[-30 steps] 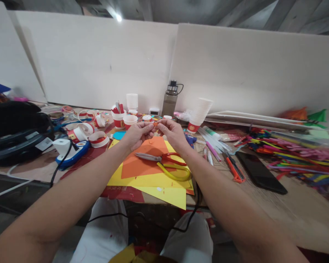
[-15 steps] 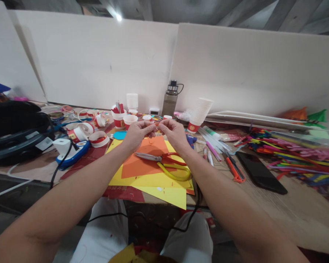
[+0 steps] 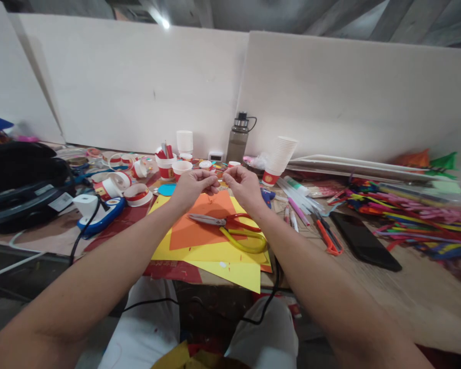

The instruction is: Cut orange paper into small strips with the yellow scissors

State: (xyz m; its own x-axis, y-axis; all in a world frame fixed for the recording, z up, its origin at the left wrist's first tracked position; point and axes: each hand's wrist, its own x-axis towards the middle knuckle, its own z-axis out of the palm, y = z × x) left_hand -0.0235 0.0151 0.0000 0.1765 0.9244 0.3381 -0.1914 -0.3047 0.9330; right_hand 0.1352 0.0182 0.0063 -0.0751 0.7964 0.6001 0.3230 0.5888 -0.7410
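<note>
Dark water bottle (image 3: 237, 143) upright near leaning stacked paper cups (image 3: 280, 160).

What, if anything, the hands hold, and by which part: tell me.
It cannot be told: anything at the fingertips of the left hand and right hand is too small to make out.

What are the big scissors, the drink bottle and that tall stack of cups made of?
Scissors: dull grey metal blades, seemingly steel; the smooth red and yellow handles look like plastic or a coating.

Bottle: probably clear, smoky plastic, since liquid shows through; glass is possible.

Stack of cups: likely matte paper, judging by the rolled rims.
</note>
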